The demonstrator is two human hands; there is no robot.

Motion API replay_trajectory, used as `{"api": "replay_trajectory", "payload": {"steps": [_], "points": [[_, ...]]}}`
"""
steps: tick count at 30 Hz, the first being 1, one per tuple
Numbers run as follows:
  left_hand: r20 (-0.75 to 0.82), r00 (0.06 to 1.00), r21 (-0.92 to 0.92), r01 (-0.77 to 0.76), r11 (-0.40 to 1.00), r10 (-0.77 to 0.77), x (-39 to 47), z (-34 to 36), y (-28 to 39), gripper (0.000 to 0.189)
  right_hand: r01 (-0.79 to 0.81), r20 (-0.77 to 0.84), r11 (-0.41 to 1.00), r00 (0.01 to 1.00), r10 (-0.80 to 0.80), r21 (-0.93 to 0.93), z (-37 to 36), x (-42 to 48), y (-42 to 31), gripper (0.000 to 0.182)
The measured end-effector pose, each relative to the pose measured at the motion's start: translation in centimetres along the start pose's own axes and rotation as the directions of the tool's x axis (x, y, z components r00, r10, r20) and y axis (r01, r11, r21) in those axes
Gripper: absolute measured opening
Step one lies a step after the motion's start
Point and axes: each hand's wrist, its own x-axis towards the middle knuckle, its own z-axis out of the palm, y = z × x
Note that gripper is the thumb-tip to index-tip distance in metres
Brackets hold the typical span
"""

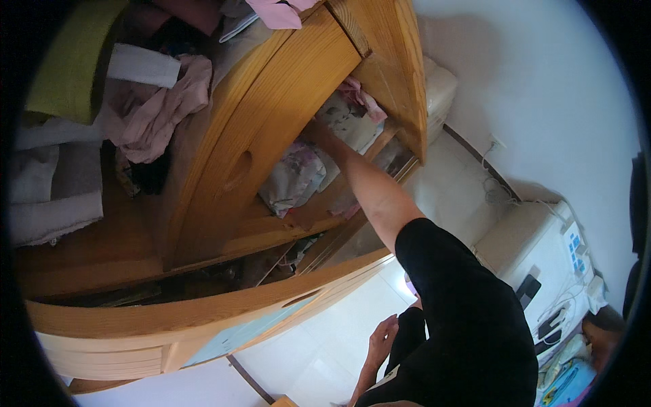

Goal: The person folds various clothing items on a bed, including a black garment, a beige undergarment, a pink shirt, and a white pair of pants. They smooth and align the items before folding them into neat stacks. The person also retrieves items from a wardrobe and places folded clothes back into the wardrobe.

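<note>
My right arm reaches into a wooden wardrobe compartment. My right hand (316, 130) is at folded pale patterned cloth (342, 114), its fingers hidden by the wooden front panel (277, 66), so its grip does not show. Beside the forearm sits a bundle in a clear plastic bag (295, 178). A pink cloth (362, 96) lies at the compartment's far side. My left hand (384, 337) hangs low beside my dark-trousered leg, fingers loosely curled, with nothing visible in it.
Above the panel, a shelf holds a crumpled pink garment (157, 109), an olive-green fabric item (76, 61) and grey cloth (56, 198). A wooden door with a bluish panel (249, 325) stands in front. At right, a white surface (529, 254) carries a power strip (574, 249), phone (529, 291) and cables.
</note>
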Motion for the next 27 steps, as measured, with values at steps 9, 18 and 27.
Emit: {"api": "replay_trajectory", "payload": {"steps": [9, 18, 27], "points": [[-0.062, 0.997, 0.016, 0.041, 0.999, -0.04, -0.1, -0.6, 3.0, 0.031, -0.185, 0.147, 0.819, 0.981, 0.124, 0.542, 0.4, -9.7, -16.7, 0.041], [0.221, 0.974, -0.509, 0.078, 0.857, 0.043, 6.9, -0.2, 9.6, 0.062, -0.389, 0.021, 0.85, 0.912, 0.409, 0.355, -10.5, -29.4, -22.8, 0.027], [0.516, 0.723, -0.843, 0.522, 0.125, 0.46, 11.3, -1.1, 24.4, 0.064, -0.439, 0.511, 0.898, 0.765, 0.392, -0.032, -14.6, -39.9, -31.6, 0.022]]}}
